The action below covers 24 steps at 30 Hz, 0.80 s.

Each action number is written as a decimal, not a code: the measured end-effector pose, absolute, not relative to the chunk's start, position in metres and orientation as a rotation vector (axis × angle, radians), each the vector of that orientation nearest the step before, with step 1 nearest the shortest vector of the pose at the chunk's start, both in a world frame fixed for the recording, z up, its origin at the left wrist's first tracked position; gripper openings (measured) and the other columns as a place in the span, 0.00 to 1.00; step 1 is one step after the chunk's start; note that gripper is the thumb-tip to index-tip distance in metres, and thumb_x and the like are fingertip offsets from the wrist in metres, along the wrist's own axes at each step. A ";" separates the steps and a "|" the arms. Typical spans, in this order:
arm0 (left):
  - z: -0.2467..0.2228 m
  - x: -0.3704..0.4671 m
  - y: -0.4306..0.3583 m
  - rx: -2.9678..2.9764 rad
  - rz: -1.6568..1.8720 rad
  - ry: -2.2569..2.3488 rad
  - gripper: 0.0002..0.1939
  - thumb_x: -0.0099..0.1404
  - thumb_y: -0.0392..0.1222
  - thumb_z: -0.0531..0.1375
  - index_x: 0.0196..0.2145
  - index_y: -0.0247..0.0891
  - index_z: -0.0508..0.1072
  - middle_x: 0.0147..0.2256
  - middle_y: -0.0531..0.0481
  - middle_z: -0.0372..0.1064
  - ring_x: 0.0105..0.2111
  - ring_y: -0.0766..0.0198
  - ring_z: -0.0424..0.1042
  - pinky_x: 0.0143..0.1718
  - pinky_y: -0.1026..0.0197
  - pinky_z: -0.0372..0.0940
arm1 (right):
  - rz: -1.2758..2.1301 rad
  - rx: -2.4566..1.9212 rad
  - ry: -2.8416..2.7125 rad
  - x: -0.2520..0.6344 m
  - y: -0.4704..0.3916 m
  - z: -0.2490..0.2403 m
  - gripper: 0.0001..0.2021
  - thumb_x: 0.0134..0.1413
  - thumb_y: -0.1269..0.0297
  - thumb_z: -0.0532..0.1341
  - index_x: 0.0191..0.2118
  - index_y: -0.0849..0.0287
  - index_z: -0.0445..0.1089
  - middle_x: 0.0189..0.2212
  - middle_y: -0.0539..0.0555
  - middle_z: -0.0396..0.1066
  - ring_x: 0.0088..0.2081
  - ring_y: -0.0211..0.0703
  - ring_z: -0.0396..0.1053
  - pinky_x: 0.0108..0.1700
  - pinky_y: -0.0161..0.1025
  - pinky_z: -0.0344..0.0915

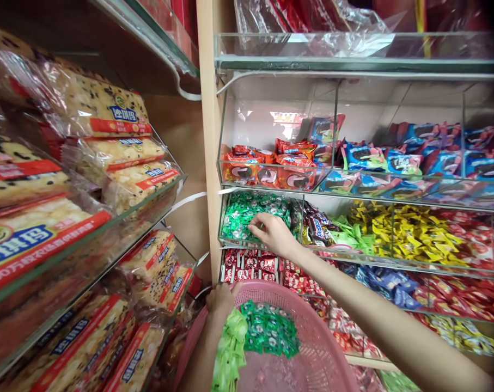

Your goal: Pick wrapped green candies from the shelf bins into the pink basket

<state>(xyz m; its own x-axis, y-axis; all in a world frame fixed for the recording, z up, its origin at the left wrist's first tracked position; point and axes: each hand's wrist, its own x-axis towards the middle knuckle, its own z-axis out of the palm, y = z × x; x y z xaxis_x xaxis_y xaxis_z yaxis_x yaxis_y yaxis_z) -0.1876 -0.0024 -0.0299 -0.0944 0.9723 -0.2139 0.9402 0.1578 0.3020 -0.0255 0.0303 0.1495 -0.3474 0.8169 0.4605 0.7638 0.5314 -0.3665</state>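
Note:
My left hand (221, 299) is closed on the far left rim of a pink plastic basket (332, 340). Inside the basket lie green-wrapped candies (271, 329) and, beside my left forearm, light green packets (230, 348). My right hand (273, 233) reaches over the front of a clear shelf bin of green-wrapped candies (241, 209). Its fingers are curled together just above those candies; whatever may be between them is too small to make out.
Bagged sesame pastries (108, 111) fill the glass-fronted shelves on the left. A wooden post (208, 136) divides the two shelf units. Right of the green candies are dark-wrapped bars (318, 223) and yellow candies (410, 234). Red and blue packets (365, 158) occupy the shelf above.

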 end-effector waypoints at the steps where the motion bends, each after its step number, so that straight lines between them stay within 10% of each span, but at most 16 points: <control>1: -0.030 -0.188 -0.003 1.831 0.130 2.083 0.36 0.64 0.63 0.39 0.42 0.31 0.75 0.42 0.32 0.72 0.44 0.44 0.71 0.43 0.50 0.63 | 0.137 -1.352 -2.159 -0.030 0.038 0.153 0.09 0.58 0.61 0.55 0.32 0.60 0.68 0.29 0.52 0.71 0.31 0.38 0.66 0.35 0.34 0.57; 12: -0.031 -0.189 -0.002 1.817 0.112 2.094 0.35 0.64 0.62 0.39 0.42 0.34 0.75 0.43 0.33 0.72 0.45 0.47 0.71 0.43 0.53 0.63 | 0.194 -1.936 -2.117 -0.088 0.065 0.178 0.26 0.52 0.42 0.54 0.38 0.63 0.73 0.42 0.65 0.73 0.45 0.53 0.70 0.39 0.41 0.63; 24: -0.026 -0.188 -0.005 1.802 0.110 2.080 0.34 0.64 0.62 0.40 0.43 0.33 0.74 0.44 0.32 0.72 0.46 0.46 0.71 0.43 0.52 0.63 | 0.155 -1.880 -2.067 -0.095 0.081 0.164 0.18 0.51 0.51 0.59 0.37 0.60 0.73 0.39 0.62 0.74 0.43 0.51 0.71 0.38 0.39 0.65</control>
